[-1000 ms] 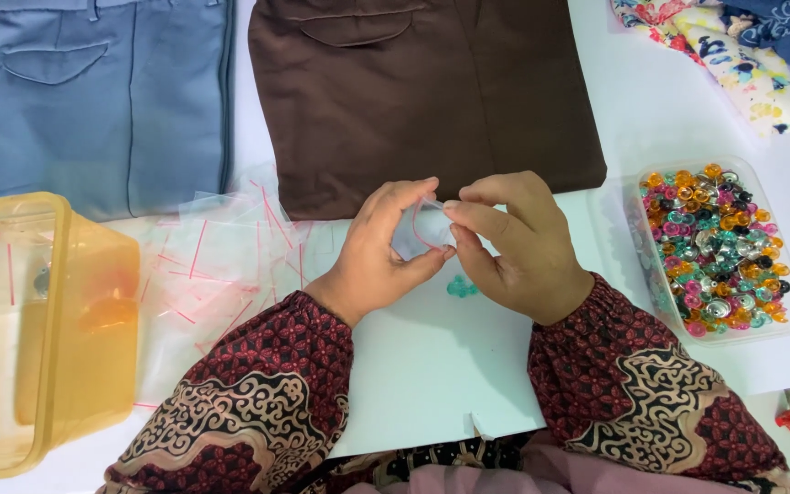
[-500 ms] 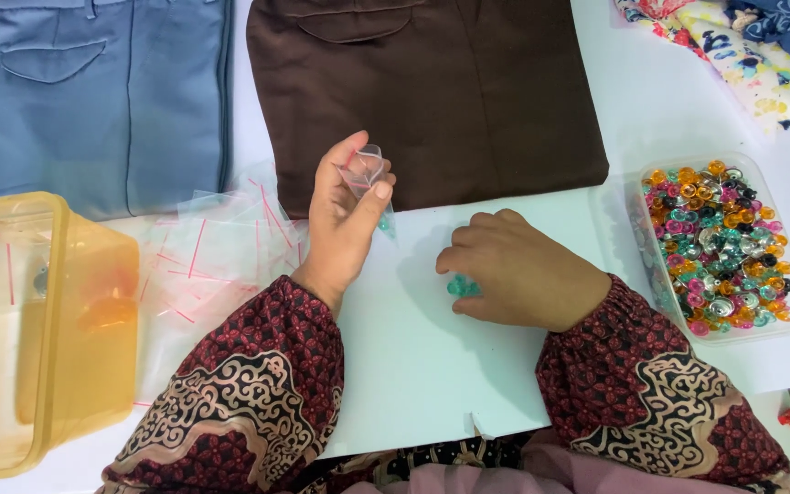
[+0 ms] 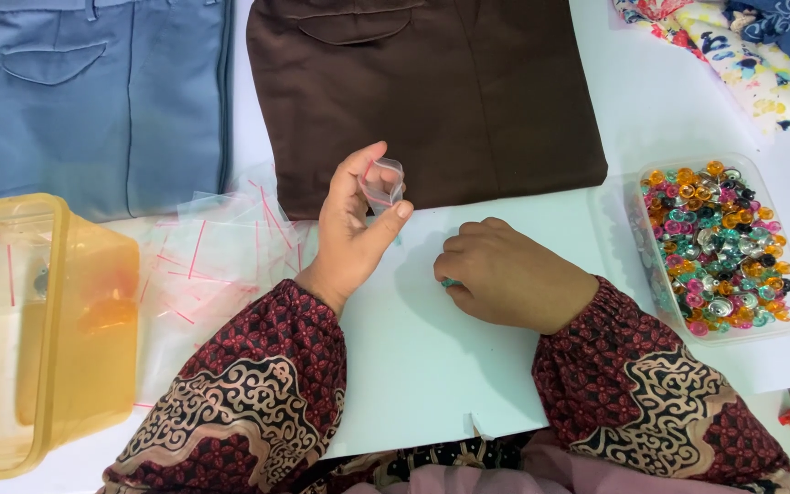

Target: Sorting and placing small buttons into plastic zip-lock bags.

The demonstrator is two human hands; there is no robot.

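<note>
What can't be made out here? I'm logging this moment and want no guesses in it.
Head view only:
- Small teal thing under the right hand: fingers cover nearly all of it.
- Small clear bag in the left hand's grip: too small to tell whether anything is inside.
- Yellow tub and both folded trousers, blue and brown: cut off by the frame edges.

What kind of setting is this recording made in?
Probably a small garment finishing or packing table. Folded brown trousers and blue trousers lie on the white table, beside a clear tray of coloured buttons and a pile of small zip bags. The left hand holds one small bag.
</note>
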